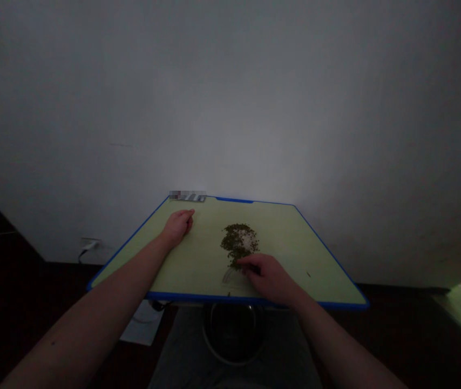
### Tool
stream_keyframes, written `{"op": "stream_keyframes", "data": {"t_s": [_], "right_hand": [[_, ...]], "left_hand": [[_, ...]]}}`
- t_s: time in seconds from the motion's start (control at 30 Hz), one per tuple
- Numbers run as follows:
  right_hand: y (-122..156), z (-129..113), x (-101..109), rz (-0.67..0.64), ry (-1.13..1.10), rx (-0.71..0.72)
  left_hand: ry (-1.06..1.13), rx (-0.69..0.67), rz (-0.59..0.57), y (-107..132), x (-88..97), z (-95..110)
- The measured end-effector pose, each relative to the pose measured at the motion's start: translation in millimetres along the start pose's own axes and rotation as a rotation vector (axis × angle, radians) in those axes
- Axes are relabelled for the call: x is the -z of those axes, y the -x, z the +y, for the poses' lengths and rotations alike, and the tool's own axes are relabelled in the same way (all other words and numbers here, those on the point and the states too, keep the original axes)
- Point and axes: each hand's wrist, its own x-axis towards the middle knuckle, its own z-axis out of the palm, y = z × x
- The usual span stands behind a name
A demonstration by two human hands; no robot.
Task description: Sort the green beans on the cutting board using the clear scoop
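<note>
A loose pile of small dark green grains (234, 237) lies spread on the pale yellow-green tabletop (287, 232). A whitish patch shows among the grains; I cannot tell what it is. At the pile's near edge, my right hand (270, 275) reaches in with its index finger stretched out, touching the lowest grains, the thumb apart below it. My left hand (178, 226) rests on the table left of the pile, fingers curled in and index finger forward, with nothing visible in it. Below the table's front edge, a dark round bowl (234, 361) sits on my lap.
A blue rim (327, 249) runs round the table. A flat phone-like object (190, 196) lies at its far left corner. A tiny dark piece (309, 274) lies to the right. Behind stands a grey wall (230, 108) with a plugged-in socket (90, 244) at left.
</note>
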Motion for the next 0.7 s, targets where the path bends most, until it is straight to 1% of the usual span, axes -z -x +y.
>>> {"op": "stream_keyframes", "data": {"t_s": [0.1, 0.2, 0.4, 0.63, 0.7], "right_hand": [[-3.6, -5.1, -2.9, -0.031, -0.005, 0.022], [0.1, -4.4, -1.6, -0.056, -0.015, 0.025], [10.1, 5.3, 3.9, -0.042, -0.003, -0.002], [19.4, 11.1, 9.5, -0.043, -0.056, -0.037], [21.9, 15.0, 12.5, -0.026, -0.048, -0.057]], "left_hand": [[-0.010, -0.009, -0.002, -1.5, 0.8, -1.0], [0.009, 0.003, 0.007, -4.1, 1.7, -3.2], [0.018, -0.008, 0.001, -4.4, 1.5, -2.5], [0.017, -0.016, 0.000, -2.7, 0.8, -2.4], [0.017, -0.010, -0.004, -2.4, 1.1, -2.2]]}}
